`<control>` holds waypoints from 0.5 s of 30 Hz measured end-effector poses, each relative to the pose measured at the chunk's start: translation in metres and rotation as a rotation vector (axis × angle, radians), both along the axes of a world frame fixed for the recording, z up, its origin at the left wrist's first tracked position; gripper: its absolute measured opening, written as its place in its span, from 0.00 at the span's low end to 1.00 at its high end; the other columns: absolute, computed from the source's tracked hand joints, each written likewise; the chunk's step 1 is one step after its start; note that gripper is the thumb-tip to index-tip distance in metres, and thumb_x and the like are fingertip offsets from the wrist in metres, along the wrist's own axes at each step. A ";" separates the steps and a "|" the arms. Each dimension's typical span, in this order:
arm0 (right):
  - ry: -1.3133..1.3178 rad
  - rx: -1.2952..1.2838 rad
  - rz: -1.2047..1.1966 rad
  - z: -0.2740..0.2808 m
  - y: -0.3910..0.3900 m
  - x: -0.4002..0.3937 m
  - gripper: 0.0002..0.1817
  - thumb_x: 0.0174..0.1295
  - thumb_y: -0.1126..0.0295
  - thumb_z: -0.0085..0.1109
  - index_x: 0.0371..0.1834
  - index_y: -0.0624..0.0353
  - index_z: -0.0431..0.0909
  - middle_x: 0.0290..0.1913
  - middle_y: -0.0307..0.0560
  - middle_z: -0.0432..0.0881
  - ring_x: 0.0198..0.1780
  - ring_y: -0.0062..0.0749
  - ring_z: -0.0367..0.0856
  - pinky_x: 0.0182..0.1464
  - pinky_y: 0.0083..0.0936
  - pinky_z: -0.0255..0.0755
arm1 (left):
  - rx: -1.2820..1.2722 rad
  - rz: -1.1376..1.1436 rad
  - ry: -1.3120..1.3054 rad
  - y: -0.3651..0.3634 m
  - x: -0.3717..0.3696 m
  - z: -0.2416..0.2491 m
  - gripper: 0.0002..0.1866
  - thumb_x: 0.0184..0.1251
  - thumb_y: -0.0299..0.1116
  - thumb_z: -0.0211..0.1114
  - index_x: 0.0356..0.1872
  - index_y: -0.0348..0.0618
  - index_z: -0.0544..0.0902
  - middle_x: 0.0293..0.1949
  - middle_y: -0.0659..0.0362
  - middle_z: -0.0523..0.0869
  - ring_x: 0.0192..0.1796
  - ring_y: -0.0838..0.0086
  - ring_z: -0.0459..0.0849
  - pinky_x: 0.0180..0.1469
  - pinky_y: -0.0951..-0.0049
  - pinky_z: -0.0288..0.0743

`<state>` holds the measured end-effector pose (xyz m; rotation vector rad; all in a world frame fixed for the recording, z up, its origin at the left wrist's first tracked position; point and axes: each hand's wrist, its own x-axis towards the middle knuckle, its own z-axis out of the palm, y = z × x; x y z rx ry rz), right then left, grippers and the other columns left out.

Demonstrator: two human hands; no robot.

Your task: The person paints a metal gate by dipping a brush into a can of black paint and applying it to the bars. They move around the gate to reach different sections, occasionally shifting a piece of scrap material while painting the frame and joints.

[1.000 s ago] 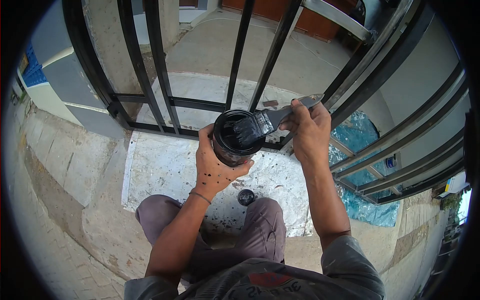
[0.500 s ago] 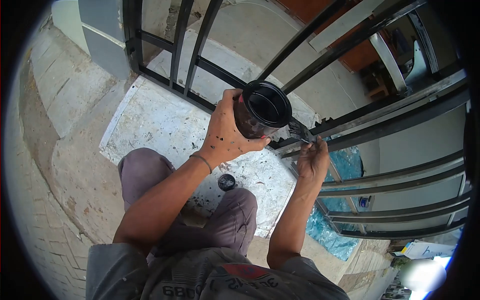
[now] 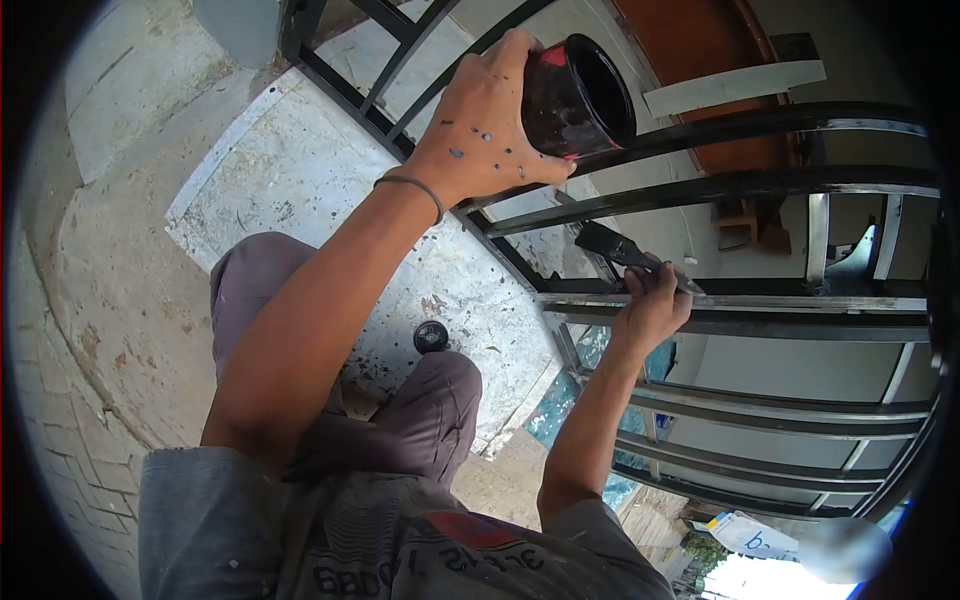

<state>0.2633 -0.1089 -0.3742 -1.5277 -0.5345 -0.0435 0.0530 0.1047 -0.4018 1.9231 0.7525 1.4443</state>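
Observation:
My left hand (image 3: 480, 130), spotted with dark paint, is wrapped round a paint can (image 3: 556, 108). The can is smeared black with a bit of red on its side, and its open mouth tips to the right. My right hand (image 3: 650, 305) grips a paintbrush (image 3: 612, 246) by its handle, with the black-coated bristles pointing up and left. The brush overlaps the bars of a metal gate (image 3: 700, 188) in this view. Some bars are glossy black, while others (image 3: 840, 302) show bare grey metal.
A paint-spattered white sheet (image 3: 290, 165) covers the ground below the gate. On it sits a small round dark lid or cup (image 3: 431, 336), near my knee (image 3: 445, 380). Blue plastic sheeting (image 3: 550, 408) lies under the gate. Brown wooden furniture (image 3: 690, 40) stands behind the bars.
My view has turned. The can has risen up and right in view and tilted more to the right. The brush has swung, its bristles now higher and showing more side-on.

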 end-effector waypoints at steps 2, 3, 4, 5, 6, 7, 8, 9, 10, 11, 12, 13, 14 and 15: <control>-0.374 -0.179 0.055 -0.005 0.026 0.005 0.09 0.77 0.74 0.60 0.52 0.70 0.76 0.42 0.57 0.90 0.35 0.40 0.92 0.33 0.28 0.87 | 0.025 0.030 -0.013 0.011 -0.002 -0.004 0.51 0.40 0.47 0.90 0.64 0.39 0.69 0.54 0.44 0.83 0.60 0.47 0.84 0.65 0.53 0.81; -0.382 -0.197 0.057 -0.010 0.038 0.005 0.09 0.77 0.74 0.60 0.52 0.70 0.76 0.42 0.57 0.90 0.35 0.40 0.92 0.33 0.28 0.87 | 0.079 0.061 -0.015 0.016 -0.003 -0.005 0.52 0.41 0.47 0.89 0.67 0.40 0.68 0.54 0.43 0.84 0.59 0.47 0.85 0.65 0.54 0.81; -0.595 -0.339 0.054 -0.015 0.050 0.004 0.10 0.76 0.72 0.63 0.50 0.70 0.76 0.39 0.56 0.89 0.34 0.39 0.91 0.33 0.32 0.86 | 0.065 0.063 -0.023 0.019 -0.004 -0.007 0.52 0.41 0.46 0.90 0.67 0.40 0.69 0.53 0.43 0.84 0.60 0.46 0.84 0.65 0.53 0.81; -0.808 -0.479 0.054 -0.020 0.062 0.005 0.12 0.75 0.71 0.65 0.49 0.70 0.76 0.37 0.55 0.89 0.33 0.39 0.91 0.33 0.36 0.85 | 0.048 0.065 -0.031 0.022 -0.006 -0.009 0.52 0.41 0.46 0.90 0.67 0.40 0.69 0.53 0.43 0.84 0.60 0.46 0.84 0.65 0.53 0.81; -0.964 -0.550 0.046 -0.031 0.073 0.013 0.13 0.72 0.71 0.67 0.49 0.68 0.75 0.35 0.59 0.89 0.32 0.50 0.91 0.36 0.41 0.83 | 0.035 0.046 -0.038 0.023 -0.007 -0.011 0.52 0.40 0.46 0.90 0.67 0.39 0.69 0.53 0.42 0.84 0.60 0.46 0.84 0.65 0.53 0.81; -0.970 -0.566 0.050 -0.038 0.077 0.019 0.13 0.72 0.71 0.67 0.49 0.68 0.75 0.35 0.59 0.89 0.32 0.50 0.91 0.36 0.41 0.83 | 0.024 0.025 -0.046 0.024 -0.009 -0.012 0.52 0.40 0.46 0.90 0.66 0.39 0.69 0.54 0.42 0.84 0.61 0.45 0.84 0.65 0.53 0.81; -0.976 -0.671 0.052 -0.042 0.084 0.012 0.14 0.72 0.70 0.68 0.49 0.69 0.76 0.35 0.60 0.89 0.34 0.51 0.92 0.36 0.41 0.83 | 0.005 0.008 -0.054 0.024 -0.008 -0.014 0.52 0.39 0.45 0.90 0.66 0.38 0.69 0.53 0.43 0.84 0.60 0.45 0.84 0.65 0.52 0.81; -0.980 -0.776 0.052 -0.047 0.089 0.006 0.15 0.71 0.69 0.68 0.50 0.69 0.76 0.34 0.61 0.90 0.35 0.52 0.93 0.36 0.42 0.84 | -0.010 0.005 -0.060 0.025 -0.007 -0.015 0.52 0.39 0.45 0.90 0.66 0.38 0.69 0.53 0.43 0.84 0.60 0.45 0.84 0.65 0.52 0.81; -1.007 -0.781 0.068 -0.052 0.093 0.003 0.13 0.71 0.73 0.67 0.47 0.65 0.71 0.32 0.63 0.87 0.35 0.65 0.89 0.36 0.47 0.80 | -0.034 -0.028 -0.050 0.027 -0.006 -0.016 0.52 0.39 0.45 0.90 0.65 0.38 0.70 0.53 0.44 0.83 0.60 0.45 0.83 0.65 0.52 0.81; -1.012 -0.789 0.069 -0.052 0.095 0.004 0.13 0.71 0.73 0.67 0.47 0.65 0.71 0.32 0.63 0.87 0.35 0.65 0.89 0.36 0.47 0.80 | -0.055 -0.062 -0.040 0.029 -0.004 -0.016 0.51 0.38 0.45 0.90 0.64 0.38 0.70 0.53 0.45 0.83 0.59 0.46 0.83 0.64 0.52 0.81; -1.057 -0.795 0.077 -0.052 0.096 0.006 0.13 0.71 0.73 0.67 0.47 0.65 0.71 0.32 0.62 0.87 0.35 0.65 0.89 0.36 0.48 0.80 | -0.037 -0.048 -0.058 0.028 -0.001 -0.017 0.51 0.37 0.44 0.91 0.63 0.38 0.70 0.53 0.46 0.82 0.58 0.46 0.82 0.63 0.51 0.81; -1.103 -0.802 0.084 -0.051 0.097 0.009 0.13 0.71 0.72 0.67 0.47 0.65 0.70 0.32 0.62 0.87 0.34 0.65 0.89 0.35 0.48 0.79 | -0.044 -0.050 -0.064 0.028 0.000 -0.017 0.51 0.37 0.44 0.91 0.63 0.38 0.70 0.53 0.46 0.82 0.58 0.46 0.82 0.63 0.51 0.81; -1.159 -0.808 0.065 -0.043 0.098 0.007 0.13 0.72 0.72 0.67 0.46 0.65 0.70 0.32 0.62 0.87 0.34 0.64 0.89 0.34 0.48 0.79 | -0.038 -0.067 -0.067 0.028 0.000 -0.017 0.51 0.37 0.44 0.91 0.63 0.38 0.70 0.54 0.46 0.82 0.58 0.46 0.82 0.63 0.50 0.81; -1.165 -0.815 0.062 -0.033 0.097 0.010 0.13 0.72 0.72 0.67 0.46 0.65 0.70 0.32 0.62 0.87 0.34 0.64 0.89 0.34 0.48 0.79 | -0.031 -0.084 -0.070 0.027 0.001 -0.016 0.51 0.37 0.44 0.91 0.63 0.38 0.70 0.54 0.46 0.81 0.58 0.46 0.82 0.63 0.50 0.81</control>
